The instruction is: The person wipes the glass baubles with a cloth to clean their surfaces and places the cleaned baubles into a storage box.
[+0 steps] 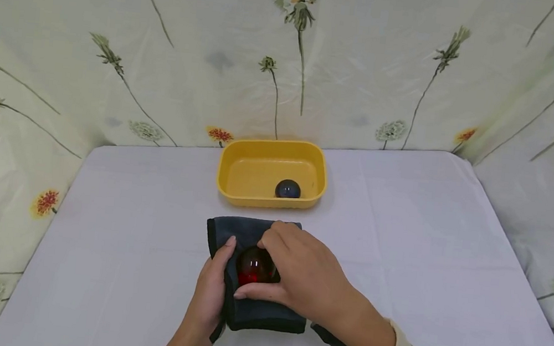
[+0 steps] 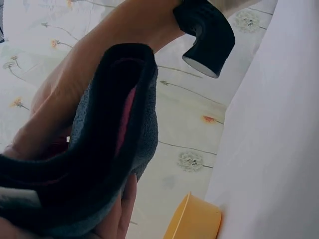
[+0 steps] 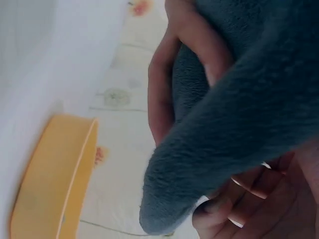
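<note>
A folded dark grey cloth [image 1: 268,316] with black edging is held by my left hand [image 1: 209,289], its thumb lying along the cloth's left side. On top of the cloth sits a see-through red ball [image 1: 252,265]. My right hand [image 1: 314,274] grips this ball, thumb at its near side and fingers at its far side. From the left wrist, the folded cloth [image 2: 142,114] shows a pink inner layer and a white label. The cloth [image 3: 229,119] hides the ball in the right wrist view.
Just beyond the cloth stands a yellow rectangular tub [image 1: 232,195], with a dark glassy ball [image 1: 288,188] inside it near the front wall. A white sheet [image 1: 149,250] covers the table. Flower-printed curtains [image 1: 206,77] rise at the back and sides.
</note>
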Demonstrator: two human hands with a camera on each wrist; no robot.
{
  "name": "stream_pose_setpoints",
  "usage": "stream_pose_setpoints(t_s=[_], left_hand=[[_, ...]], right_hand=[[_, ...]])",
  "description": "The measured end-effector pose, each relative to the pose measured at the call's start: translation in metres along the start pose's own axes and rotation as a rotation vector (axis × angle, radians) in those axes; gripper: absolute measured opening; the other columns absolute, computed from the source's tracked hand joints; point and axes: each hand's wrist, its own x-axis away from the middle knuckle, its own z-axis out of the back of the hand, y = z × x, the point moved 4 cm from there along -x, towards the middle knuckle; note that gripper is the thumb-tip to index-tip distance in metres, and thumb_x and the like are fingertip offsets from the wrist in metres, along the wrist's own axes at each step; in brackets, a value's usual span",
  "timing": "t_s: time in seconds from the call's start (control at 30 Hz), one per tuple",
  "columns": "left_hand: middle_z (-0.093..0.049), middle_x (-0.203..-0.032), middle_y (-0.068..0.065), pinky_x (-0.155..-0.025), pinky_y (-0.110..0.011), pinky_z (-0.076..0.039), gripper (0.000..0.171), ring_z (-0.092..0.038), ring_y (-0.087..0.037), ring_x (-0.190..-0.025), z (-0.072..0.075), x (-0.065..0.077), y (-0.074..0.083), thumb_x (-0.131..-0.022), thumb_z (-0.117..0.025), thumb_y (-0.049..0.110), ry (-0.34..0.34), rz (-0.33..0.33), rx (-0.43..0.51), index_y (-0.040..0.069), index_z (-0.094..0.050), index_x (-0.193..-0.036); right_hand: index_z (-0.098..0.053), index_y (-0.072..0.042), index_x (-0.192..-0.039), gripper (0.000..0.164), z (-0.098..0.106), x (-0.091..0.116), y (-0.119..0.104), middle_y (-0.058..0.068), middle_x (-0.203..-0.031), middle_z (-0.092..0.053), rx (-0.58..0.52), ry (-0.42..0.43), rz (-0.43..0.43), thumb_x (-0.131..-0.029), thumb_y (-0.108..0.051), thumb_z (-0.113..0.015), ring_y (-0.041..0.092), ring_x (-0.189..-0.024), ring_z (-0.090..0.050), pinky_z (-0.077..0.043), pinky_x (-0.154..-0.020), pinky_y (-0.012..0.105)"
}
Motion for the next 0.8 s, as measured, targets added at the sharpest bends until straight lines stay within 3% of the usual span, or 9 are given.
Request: stream_pose_setpoints(t_s=[0.1, 0.2, 0.27, 0.37, 0.5, 0.7, 0.8], left_hand=[[-0.059, -0.124, -0.01, -0.089, -0.028, -0.055, 0.057, -0.06, -0.02, -0.108, 0.001, 0.001, 0.0, -0.111, -0.038, 0.053, 0.003, -0.021, -0.012, 0.004, -0.047, -0.138], [-0.057, -0.13, -0.011, -0.093, -0.028, -0.055, 0.057, -0.059, -0.021, -0.114, 0.003, 0.002, 0.002, -0.111, -0.036, 0.053, 0.003, -0.04, -0.007, 0.004, -0.045, -0.141], [-0.056, -0.131, -0.012, -0.093, -0.029, -0.055, 0.058, -0.06, -0.02, -0.116, 0.003, 0.002, 0.002, -0.111, -0.036, 0.053, -0.002, -0.041, 0.0, 0.004, -0.044, -0.142], [-0.058, -0.128, -0.01, -0.092, -0.029, -0.056, 0.057, -0.062, -0.019, -0.114, 0.003, 0.002, 0.002, -0.111, -0.036, 0.052, -0.024, -0.031, 0.016, 0.004, -0.045, -0.141], [-0.061, -0.122, -0.009, -0.09, -0.03, -0.057, 0.056, -0.065, -0.019, -0.106, 0.002, 0.001, 0.001, -0.111, -0.037, 0.051, -0.03, -0.021, 0.033, 0.003, -0.047, -0.138], [-0.059, -0.121, -0.011, -0.087, -0.029, -0.057, 0.058, -0.063, -0.021, -0.102, 0.003, 0.0, -0.001, -0.111, -0.039, 0.053, -0.023, -0.021, 0.026, 0.003, -0.044, -0.141], [-0.058, -0.124, -0.011, -0.088, -0.029, -0.056, 0.059, -0.06, -0.022, -0.108, 0.004, 0.0, -0.001, -0.11, -0.039, 0.053, -0.025, -0.026, 0.017, 0.003, -0.044, -0.141]], right_hand=[[-0.061, -0.013, -0.126, 0.07, 0.004, 0.003, 0.004, -0.005, -0.121, -0.059, -0.141, -0.085, -0.022, -0.083, -0.066, -0.078, 0.008, -0.109, -0.056, -0.053, -0.092, 0.026], [-0.052, -0.019, -0.151, 0.07, 0.01, 0.006, 0.008, -0.009, -0.15, -0.051, -0.311, -0.198, -0.021, -0.094, -0.053, -0.074, 0.009, -0.136, -0.047, -0.046, -0.111, 0.035], [-0.047, -0.022, -0.157, 0.063, 0.014, 0.007, 0.009, -0.012, -0.156, -0.046, -0.374, -0.247, -0.001, -0.101, -0.041, -0.071, 0.009, -0.139, -0.046, -0.044, -0.113, 0.038], [-0.052, -0.023, -0.155, 0.053, 0.016, 0.006, 0.011, -0.011, -0.153, -0.05, -0.417, -0.273, 0.028, -0.104, -0.028, -0.067, 0.01, -0.136, -0.049, -0.046, -0.111, 0.039], [-0.061, -0.02, -0.145, 0.046, 0.013, 0.004, 0.009, -0.01, -0.139, -0.058, -0.383, -0.229, -0.003, -0.102, -0.032, -0.071, 0.008, -0.124, -0.055, -0.051, -0.104, 0.033], [-0.065, -0.014, -0.116, 0.057, 0.004, 0.0, 0.002, -0.004, -0.108, -0.059, -0.104, -0.07, -0.046, -0.085, -0.059, -0.08, 0.008, -0.09, -0.054, -0.053, -0.075, 0.02], [-0.063, -0.012, -0.117, 0.065, 0.002, 0.0, 0.001, -0.002, -0.112, -0.06, -0.067, -0.053, -0.034, -0.081, -0.063, -0.081, 0.009, -0.096, -0.056, -0.055, -0.081, 0.022]])
